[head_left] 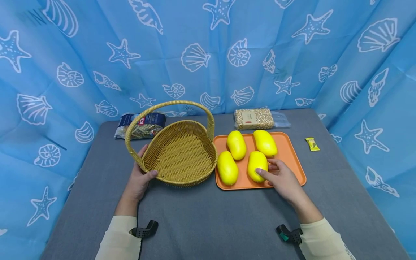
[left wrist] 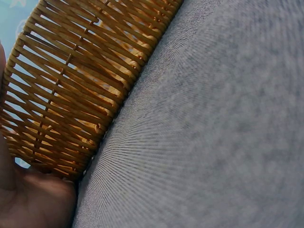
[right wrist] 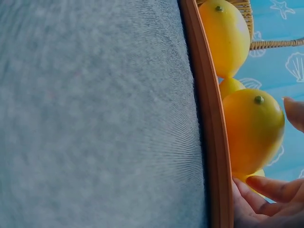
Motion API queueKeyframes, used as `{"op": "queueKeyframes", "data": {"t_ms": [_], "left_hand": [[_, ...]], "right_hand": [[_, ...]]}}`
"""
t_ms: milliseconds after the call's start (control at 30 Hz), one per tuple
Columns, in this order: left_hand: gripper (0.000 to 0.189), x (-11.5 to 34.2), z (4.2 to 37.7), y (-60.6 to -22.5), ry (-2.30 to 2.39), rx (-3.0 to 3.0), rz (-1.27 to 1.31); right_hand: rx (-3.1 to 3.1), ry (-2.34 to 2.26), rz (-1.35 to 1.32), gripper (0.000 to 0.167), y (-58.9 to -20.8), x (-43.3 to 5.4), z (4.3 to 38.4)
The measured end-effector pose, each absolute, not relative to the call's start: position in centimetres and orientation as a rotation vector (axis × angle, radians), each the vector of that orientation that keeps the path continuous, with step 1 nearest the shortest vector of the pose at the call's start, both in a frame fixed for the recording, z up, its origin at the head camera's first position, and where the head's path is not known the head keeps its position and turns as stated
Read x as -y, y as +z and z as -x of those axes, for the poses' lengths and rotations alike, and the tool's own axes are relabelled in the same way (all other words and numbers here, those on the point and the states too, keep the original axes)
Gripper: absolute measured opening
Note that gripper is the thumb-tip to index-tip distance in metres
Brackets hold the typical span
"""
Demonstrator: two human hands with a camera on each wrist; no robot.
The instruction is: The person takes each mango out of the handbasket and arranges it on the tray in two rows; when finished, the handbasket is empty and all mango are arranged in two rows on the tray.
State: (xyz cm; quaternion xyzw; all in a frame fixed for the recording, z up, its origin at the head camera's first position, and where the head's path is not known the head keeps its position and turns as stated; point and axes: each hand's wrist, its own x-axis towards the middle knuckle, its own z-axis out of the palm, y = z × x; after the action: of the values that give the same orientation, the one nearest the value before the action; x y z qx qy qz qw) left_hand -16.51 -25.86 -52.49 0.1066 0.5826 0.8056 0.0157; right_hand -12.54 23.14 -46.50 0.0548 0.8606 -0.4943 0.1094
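My left hand (head_left: 141, 180) holds the near left side of a wicker basket (head_left: 182, 159), thumb over the rim and fingers along the outer wall. Its woven side (left wrist: 80, 80) fills the upper left of the left wrist view. My right hand (head_left: 284, 178) is around the near right mango (head_left: 257, 164) on an orange tray (head_left: 294, 169). In the right wrist view the thumb (right wrist: 295, 114) stands a little off this yellow mango (right wrist: 254, 130), and the fingers (right wrist: 273, 189) lie close along its other side. Three more mangoes (head_left: 227, 168) lie on the tray.
A pasta bag (head_left: 143, 126) lies behind the basket at the left. Behind the tray is a clear pack of pale grains (head_left: 254, 119). A small yellow packet (head_left: 312, 144) lies to the right on the grey tabletop (head_left: 208, 220). A blue curtain (head_left: 208, 54) surrounds the table's back and sides.
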Motion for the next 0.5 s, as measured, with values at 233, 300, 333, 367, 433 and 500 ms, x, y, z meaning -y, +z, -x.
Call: {"op": "queueKeyframes", "data": {"t_ms": [233,300,333,367,433,500], "left_hand": [[0.097,25.80,16.49,-52.42,2.506,-1.806,-0.312],[0.097,25.80,16.47,-52.43,2.505,-1.810,-0.308],[0.097,25.80,16.47,-52.44,2.503,-1.813,-0.308],[0.097,25.80,16.46,-52.44,2.502,-1.817,-0.311],[0.097,25.79,16.45,-52.42,2.501,-1.820,-0.314],[0.097,25.78,16.44,-52.41,2.500,-1.820,-0.317]], "right_hand": [[-2.518,-1.463,-0.147,0.084,-46.51,-23.25,12.49],[-2.513,-1.469,-0.149,0.084,-46.54,-23.37,12.50],[-2.513,-1.470,-0.149,0.085,-46.55,-23.38,12.50],[-2.511,-1.478,-0.143,0.086,-46.57,-23.39,12.50],[-2.522,-1.481,-0.128,0.088,-46.65,-23.37,12.56],[-2.535,-1.479,-0.115,0.090,-46.74,-23.26,12.60]]}}
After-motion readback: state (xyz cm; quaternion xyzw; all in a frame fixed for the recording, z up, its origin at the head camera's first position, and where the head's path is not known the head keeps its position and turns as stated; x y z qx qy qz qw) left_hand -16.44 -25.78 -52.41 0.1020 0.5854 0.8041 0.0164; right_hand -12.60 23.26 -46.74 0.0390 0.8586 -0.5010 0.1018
